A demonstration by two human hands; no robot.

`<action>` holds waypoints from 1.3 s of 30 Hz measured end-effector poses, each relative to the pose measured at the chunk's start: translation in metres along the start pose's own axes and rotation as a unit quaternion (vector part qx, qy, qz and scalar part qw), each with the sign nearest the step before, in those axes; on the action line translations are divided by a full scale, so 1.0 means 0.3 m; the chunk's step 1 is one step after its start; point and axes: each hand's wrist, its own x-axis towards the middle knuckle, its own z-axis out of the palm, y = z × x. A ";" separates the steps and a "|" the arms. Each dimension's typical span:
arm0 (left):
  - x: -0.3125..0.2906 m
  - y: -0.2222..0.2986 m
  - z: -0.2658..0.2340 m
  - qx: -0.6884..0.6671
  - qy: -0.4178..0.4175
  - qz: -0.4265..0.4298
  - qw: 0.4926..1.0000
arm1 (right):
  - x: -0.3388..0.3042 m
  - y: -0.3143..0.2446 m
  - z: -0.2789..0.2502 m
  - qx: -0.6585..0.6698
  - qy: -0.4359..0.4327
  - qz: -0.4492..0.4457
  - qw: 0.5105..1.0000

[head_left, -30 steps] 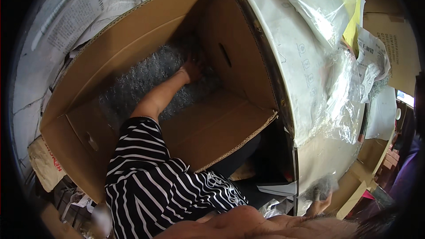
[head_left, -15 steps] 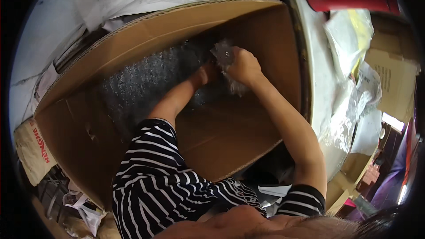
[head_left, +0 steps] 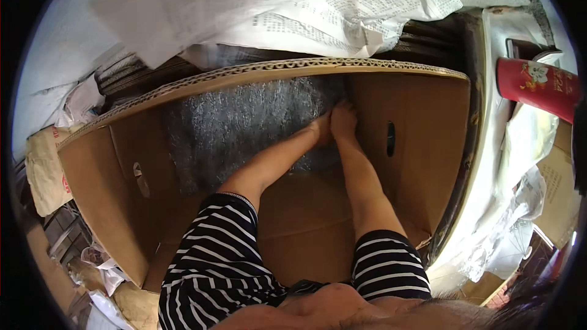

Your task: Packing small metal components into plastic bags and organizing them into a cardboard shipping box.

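Observation:
Both hands reach deep into a large open cardboard box. Shiny clear plastic-wrapped packets are packed close together along its far side. At the right end of these packets, my left hand is low in the box, its fingers hidden. Right beside it, my right hand is close to the box's right wall, with its fingers curled downward. Whatever lies under the curled fingers does not show. The two hands touch or nearly touch.
Crumpled printed paper sheets lie beyond the box's far rim. A red cylindrical container is on the white ledge at the right, near clear plastic bags. A beige sack stands at the left.
My right hand, which held a clear plastic packet above the box floor, has gone deeper beside my left hand. That packet no longer shows apart from the others. The view has shifted.

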 end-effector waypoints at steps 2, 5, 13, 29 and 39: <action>0.037 -0.003 0.074 -0.041 -0.025 0.021 0.999 | -0.008 0.027 -0.007 0.048 -0.028 0.002 0.998; 0.040 0.003 0.113 -0.064 -0.055 0.026 0.996 | 0.007 0.022 -0.200 0.054 -0.197 -0.130 0.970; 0.102 0.011 0.231 -0.111 0.003 0.056 0.992 | -0.012 -0.046 -0.196 0.058 -0.183 -0.032 0.981; -0.221 -0.157 0.024 -0.406 0.402 -0.312 0.759 | 0.059 0.053 -0.258 0.070 -0.236 -0.091 0.965; -0.103 -0.119 0.302 -0.172 0.257 -0.260 0.915 | -0.118 0.120 -0.763 0.055 -0.125 -0.256 0.957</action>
